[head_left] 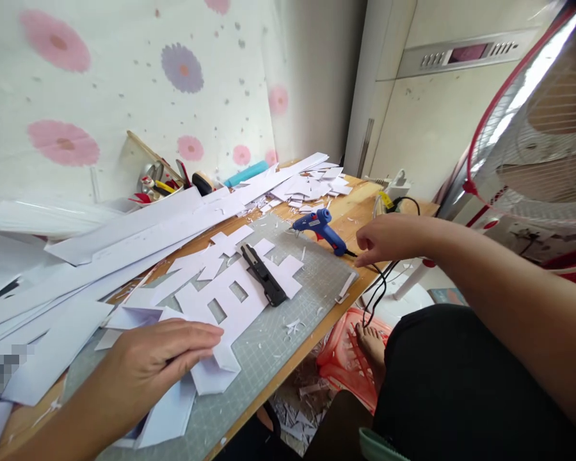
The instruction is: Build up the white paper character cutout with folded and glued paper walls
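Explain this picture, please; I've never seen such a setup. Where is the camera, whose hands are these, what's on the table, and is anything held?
There is no machine here: you see one person's two bare hands, from a camera worn on their head, looking forward and down. The left hand rests over folded paper; whether it grips it is unclear. The right hand is by the cord of a blue glue gun; I can't tell if they touch. On the table lies a grey mat, with a white cut-out on it and a black cutter across that. Beyond are long strips and scraps.
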A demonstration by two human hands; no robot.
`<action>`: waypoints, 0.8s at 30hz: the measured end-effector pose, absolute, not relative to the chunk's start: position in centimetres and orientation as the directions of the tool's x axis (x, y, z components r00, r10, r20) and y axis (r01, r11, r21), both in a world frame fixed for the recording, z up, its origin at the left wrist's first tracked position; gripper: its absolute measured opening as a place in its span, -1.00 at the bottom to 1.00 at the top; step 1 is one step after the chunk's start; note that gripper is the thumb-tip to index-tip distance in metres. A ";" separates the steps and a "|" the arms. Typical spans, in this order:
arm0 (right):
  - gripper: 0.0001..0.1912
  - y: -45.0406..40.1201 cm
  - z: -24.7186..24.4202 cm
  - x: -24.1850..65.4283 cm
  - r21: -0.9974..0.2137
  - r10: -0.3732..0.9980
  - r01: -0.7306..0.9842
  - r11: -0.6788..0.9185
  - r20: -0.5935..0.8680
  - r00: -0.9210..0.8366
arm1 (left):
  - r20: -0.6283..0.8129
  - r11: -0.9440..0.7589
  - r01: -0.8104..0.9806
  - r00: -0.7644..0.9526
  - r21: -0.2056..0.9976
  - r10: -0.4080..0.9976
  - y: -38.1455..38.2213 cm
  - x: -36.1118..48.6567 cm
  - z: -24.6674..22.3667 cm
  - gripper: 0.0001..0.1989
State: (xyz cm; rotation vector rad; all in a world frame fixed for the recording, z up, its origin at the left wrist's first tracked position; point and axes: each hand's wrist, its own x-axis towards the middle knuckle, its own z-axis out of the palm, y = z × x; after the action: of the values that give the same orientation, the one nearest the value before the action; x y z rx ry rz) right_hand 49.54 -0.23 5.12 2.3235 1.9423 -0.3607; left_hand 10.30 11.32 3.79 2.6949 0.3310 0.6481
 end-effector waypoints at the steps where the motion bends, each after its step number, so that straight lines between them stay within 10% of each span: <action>1: -0.62 0.2 4.8 49.7 -0.100 0.959 0.973 -0.208 -0.218 0.182 | 0.396 -0.916 0.137 0.870 0.378 0.294 11.3 10.3 3.9 -0.82; 6: -0.48 3.3 2.2 49.1 -0.290 0.955 0.910 -0.297 -0.098 0.281 | 0.408 -0.927 0.135 0.869 0.351 0.281 11.0 10.5 4.1 -0.79; 14: -0.80 5.7 1.6 46.8 -0.603 0.905 0.734 -0.313 0.044 0.423 | 0.377 -0.824 0.234 0.801 0.516 0.465 11.2 10.0 3.8 -0.89; 18: -0.73 4.1 4.2 44.2 -0.819 0.938 0.567 -0.092 0.121 0.325 | 0.387 -0.494 0.212 0.399 0.843 0.832 11.1 9.8 3.7 -0.91; 20: -0.63 3.1 5.1 42.3 -0.981 0.972 0.159 0.113 0.142 0.187 | 0.217 -0.214 -0.035 0.226 0.976 0.950 11.0 10.1 3.9 -0.77; 24: -0.69 1.7 5.7 38.5 -0.991 0.991 -0.039 0.125 0.127 -0.037 | -0.054 0.112 -0.302 0.194 0.947 0.979 10.7 10.8 4.4 -0.61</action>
State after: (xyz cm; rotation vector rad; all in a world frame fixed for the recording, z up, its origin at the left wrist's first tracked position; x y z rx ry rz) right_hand 38.53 1.68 5.70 2.2506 2.6662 -2.4402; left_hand 10.81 10.69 4.40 0.9989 0.8846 1.1480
